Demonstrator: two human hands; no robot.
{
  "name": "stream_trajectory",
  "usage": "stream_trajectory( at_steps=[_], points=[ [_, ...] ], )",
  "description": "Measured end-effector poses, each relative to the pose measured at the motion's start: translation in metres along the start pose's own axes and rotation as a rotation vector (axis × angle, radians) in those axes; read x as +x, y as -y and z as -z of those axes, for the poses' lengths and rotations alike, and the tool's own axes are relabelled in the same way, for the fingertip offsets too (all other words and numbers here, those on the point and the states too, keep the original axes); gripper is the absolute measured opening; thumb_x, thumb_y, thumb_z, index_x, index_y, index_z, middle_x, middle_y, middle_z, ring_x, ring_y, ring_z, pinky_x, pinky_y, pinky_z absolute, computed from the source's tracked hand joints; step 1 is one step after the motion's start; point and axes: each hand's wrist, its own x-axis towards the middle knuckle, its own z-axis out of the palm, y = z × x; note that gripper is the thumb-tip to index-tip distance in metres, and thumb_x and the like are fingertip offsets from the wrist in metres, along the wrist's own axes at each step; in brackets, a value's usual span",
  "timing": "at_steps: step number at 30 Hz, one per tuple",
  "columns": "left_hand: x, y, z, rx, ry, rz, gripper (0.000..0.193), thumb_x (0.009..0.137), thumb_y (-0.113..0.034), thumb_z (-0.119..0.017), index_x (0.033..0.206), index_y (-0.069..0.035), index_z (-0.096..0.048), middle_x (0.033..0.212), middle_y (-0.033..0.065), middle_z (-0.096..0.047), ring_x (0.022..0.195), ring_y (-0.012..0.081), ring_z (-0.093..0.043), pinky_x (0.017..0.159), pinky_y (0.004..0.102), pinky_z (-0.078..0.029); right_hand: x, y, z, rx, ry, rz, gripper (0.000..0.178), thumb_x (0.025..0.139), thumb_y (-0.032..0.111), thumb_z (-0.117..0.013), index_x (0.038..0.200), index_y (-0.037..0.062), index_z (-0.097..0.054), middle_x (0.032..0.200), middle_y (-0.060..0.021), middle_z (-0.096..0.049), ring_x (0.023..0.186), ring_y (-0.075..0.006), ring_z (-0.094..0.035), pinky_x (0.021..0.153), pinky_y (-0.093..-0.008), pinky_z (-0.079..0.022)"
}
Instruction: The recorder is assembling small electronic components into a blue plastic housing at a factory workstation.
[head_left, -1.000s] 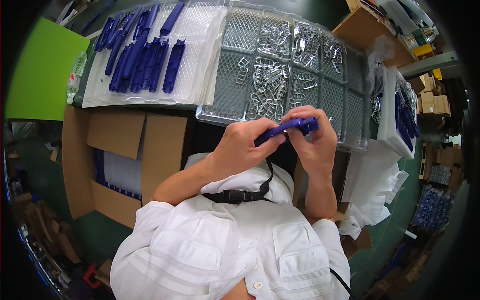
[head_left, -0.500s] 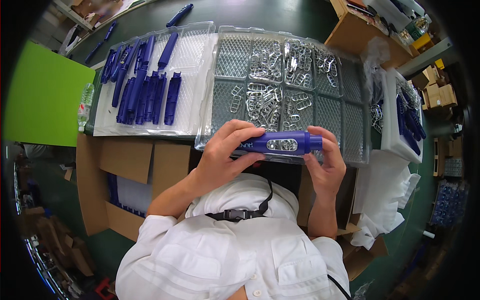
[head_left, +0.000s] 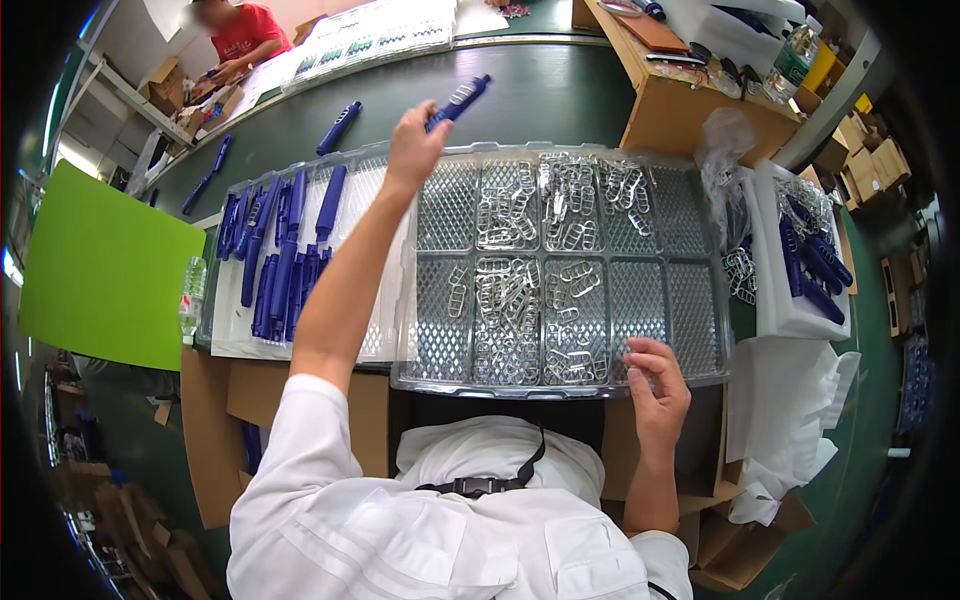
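Observation:
Stretched out over the dark green tabletop, beyond the trays, my left hand (head_left: 416, 146) grips one end of a blue tubular plastic casing (head_left: 462, 98) with a silver link piece set in its side. My right hand (head_left: 658, 395) holds nothing, fingers apart and curved, by the near right edge of a clear compartment tray (head_left: 692, 305). Silver multi-loop metal links (head_left: 507, 310) lie in several of that tray's compartments. Left of it, partly behind my left forearm, a white-lined tray (head_left: 232, 318) carries several blue casings (head_left: 285, 262). Another blue casing (head_left: 340, 127) rests farther back on the table.
A plastic bottle (head_left: 192, 300) stands beside the left tray, near a green board (head_left: 105, 265). At right, a white foam box (head_left: 775, 310) holds blue casings and links. Cardboard boxes (head_left: 205, 440) sit below the table edge. A person in red (head_left: 248, 35) works across the table.
My left hand has carried the blue casing from in front of me to the far side of the table. My right hand has let go of it and moved lower. The view has tilted up.

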Motion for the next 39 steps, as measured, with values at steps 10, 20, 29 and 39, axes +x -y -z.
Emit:
stream_trajectory(
  at_steps=[10, 20, 29, 39],
  points=[
    [-0.096, -0.053, 0.139, -0.245, -0.150, 0.074, 0.046, 0.100, -0.010, -0.065, 0.144, 0.000, -0.058, 0.146, 0.0138, -0.061, 0.129, 0.0245, -0.061, 0.115, 0.0390, -0.044, 0.076, 0.017, 0.000, -0.467, 0.011, 0.153, 0.024, 0.093, -0.003, -0.069, 0.116, 0.0028, -0.072, 0.115, -0.0088, -0.074, 0.090, -0.0151, -0.070, 0.075, -0.0269, -0.054],
    [-0.459, 0.032, 0.347, -0.233, -1.116, 0.689, 0.030, 0.101, -0.004, -0.063, 0.131, -0.001, -0.066, 0.123, 0.0050, -0.069, 0.105, 0.0121, -0.065, 0.092, 0.0272, -0.051, 0.255, -0.074, -0.109, -0.815, 0.376, -0.011, 0.037, 0.099, 0.036, -0.066, 0.092, 0.0000, -0.074, 0.066, -0.0069, -0.058, 0.064, -0.0149, -0.051, 0.061, -0.0384, -0.041],
    [-0.659, 0.172, 0.395, 0.421, -0.849, 0.979, 0.032, 0.101, -0.004, -0.057, 0.131, 0.000, -0.067, 0.131, 0.0131, -0.071, 0.111, 0.0251, -0.070, 0.097, 0.0366, -0.053, 0.299, -0.122, -0.098, -0.528, 0.752, -0.092, 0.020, 0.095, 0.018, -0.068, 0.102, 0.0000, -0.071, 0.076, 0.0064, -0.055, 0.065, -0.0049, -0.044, 0.057, -0.0261, -0.034],
    [-0.602, 0.266, 0.384, 0.978, -0.171, 0.812, 0.042, 0.083, -0.009, -0.069, 0.124, 0.001, -0.068, 0.120, 0.0195, -0.060, 0.115, 0.0413, -0.057, 0.087, 0.0525, -0.056, 0.255, -0.104, -0.088, -0.342, 0.471, -0.055, 0.035, 0.104, 0.021, -0.066, 0.135, 0.0068, -0.068, 0.081, 0.0082, -0.053, 0.069, -0.0026, -0.044, 0.059, -0.0206, -0.034]
  ],
)
